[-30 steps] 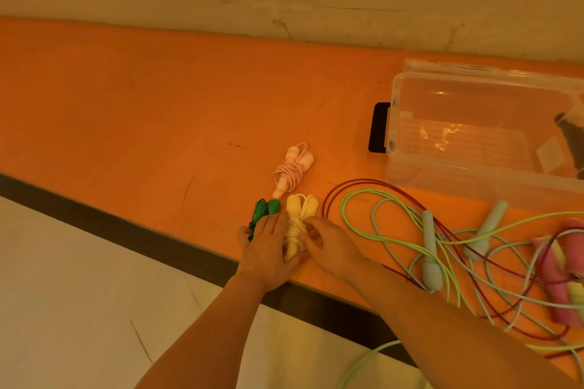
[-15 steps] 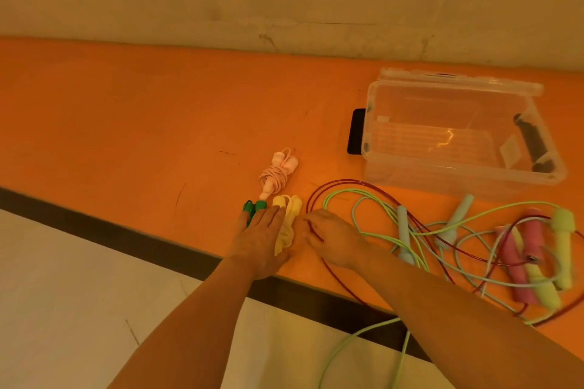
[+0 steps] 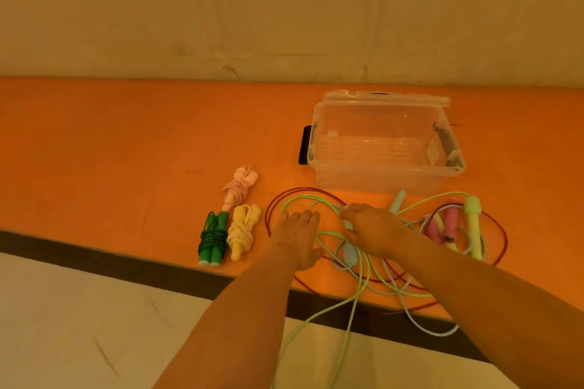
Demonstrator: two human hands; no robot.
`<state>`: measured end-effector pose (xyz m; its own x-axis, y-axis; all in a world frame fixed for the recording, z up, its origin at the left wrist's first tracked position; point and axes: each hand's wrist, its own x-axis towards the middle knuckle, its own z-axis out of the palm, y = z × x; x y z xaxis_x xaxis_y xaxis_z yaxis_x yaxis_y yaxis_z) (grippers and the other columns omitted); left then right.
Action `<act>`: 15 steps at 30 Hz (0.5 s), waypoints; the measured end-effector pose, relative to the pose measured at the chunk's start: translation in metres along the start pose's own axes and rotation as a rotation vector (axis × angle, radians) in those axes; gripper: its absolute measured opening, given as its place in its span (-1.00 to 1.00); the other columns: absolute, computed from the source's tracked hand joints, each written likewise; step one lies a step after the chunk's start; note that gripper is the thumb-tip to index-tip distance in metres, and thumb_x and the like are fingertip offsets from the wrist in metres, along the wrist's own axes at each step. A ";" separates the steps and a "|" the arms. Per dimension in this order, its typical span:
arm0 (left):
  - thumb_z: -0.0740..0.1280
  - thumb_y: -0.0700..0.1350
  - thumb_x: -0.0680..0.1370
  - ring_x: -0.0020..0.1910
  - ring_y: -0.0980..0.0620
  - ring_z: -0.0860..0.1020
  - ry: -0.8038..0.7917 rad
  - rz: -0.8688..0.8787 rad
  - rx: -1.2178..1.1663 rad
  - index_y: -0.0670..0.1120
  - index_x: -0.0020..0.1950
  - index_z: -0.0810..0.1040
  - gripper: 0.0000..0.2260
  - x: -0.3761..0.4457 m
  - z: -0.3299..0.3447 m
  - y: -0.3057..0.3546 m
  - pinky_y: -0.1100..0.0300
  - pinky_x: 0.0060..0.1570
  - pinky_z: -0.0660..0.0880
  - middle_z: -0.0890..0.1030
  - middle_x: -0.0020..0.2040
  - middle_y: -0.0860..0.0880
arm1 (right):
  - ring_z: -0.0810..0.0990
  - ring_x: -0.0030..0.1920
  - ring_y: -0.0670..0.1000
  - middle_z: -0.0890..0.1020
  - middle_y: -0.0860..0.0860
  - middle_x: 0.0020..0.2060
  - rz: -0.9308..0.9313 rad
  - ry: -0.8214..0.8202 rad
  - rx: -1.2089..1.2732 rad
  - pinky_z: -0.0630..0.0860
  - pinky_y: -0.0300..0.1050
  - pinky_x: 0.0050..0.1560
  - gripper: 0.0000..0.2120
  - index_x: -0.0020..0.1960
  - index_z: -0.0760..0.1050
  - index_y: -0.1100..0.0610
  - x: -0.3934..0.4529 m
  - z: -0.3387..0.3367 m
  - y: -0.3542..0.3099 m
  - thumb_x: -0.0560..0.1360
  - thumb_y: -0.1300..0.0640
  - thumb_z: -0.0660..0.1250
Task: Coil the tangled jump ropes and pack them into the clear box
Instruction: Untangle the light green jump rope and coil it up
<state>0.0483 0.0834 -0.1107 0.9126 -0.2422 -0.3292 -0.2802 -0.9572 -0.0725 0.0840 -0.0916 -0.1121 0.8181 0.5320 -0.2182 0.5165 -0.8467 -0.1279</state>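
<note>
Hands (image 3: 297,237) now off yellow coil (image 3: 241,232), over tangled ropes (image 3: 357,262)

Your left hand (image 3: 297,238) has let go of the yellow coiled rope (image 3: 242,232), which a second ago sat between both your hands and now lies free on the surface (image 3: 126,151), just beside the green coiled rope (image 3: 212,238). That green bundle, half covered by your left hand before, now shows in full. Your left hand has shifted right, fingers straight, onto the loops of the tangled ropes (image 3: 363,265). Your right hand (image 3: 371,230) has moved from the yellow bundle over to the pale blue handle (image 3: 350,251) in the tangle, fingers curled over it.
</note>
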 end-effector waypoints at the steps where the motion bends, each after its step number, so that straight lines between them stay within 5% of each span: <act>1: 0.16 0.21 0.57 0.48 -0.12 0.14 -0.020 0.003 -0.001 -0.10 0.55 -0.04 -0.30 -0.001 0.005 0.006 -0.08 0.44 0.00 0.11 0.53 -0.10 | 0.39 0.32 0.05 0.39 0.03 0.33 0.004 -0.010 -0.025 0.41 -0.05 0.19 -0.60 0.41 0.29 0.05 -0.007 0.001 0.006 0.61 -0.05 0.12; 10: 0.13 0.23 0.57 0.47 -0.12 0.16 -0.058 0.058 0.061 -0.10 0.55 -0.04 -0.30 0.010 0.028 0.030 -0.10 0.42 0.05 0.10 0.53 -0.09 | 0.42 0.30 0.11 0.43 0.05 0.31 0.032 -0.039 -0.100 0.37 -0.04 0.21 -0.61 0.39 0.33 0.07 -0.049 0.011 0.038 0.61 -0.02 0.11; 15: 0.13 0.21 0.58 0.45 -0.12 0.20 -0.069 0.073 0.010 -0.09 0.54 0.01 -0.34 0.019 0.033 0.048 -0.14 0.41 0.06 0.17 0.50 -0.08 | 0.33 0.37 0.12 0.36 0.05 0.37 0.082 -0.090 -0.091 0.37 -0.03 0.23 -0.54 0.49 0.19 0.04 -0.063 0.023 0.051 0.62 -0.01 0.11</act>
<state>0.0428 0.0384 -0.1514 0.8672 -0.2992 -0.3981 -0.3483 -0.9357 -0.0555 0.0525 -0.1682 -0.1270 0.8348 0.4543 -0.3109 0.4727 -0.8811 -0.0184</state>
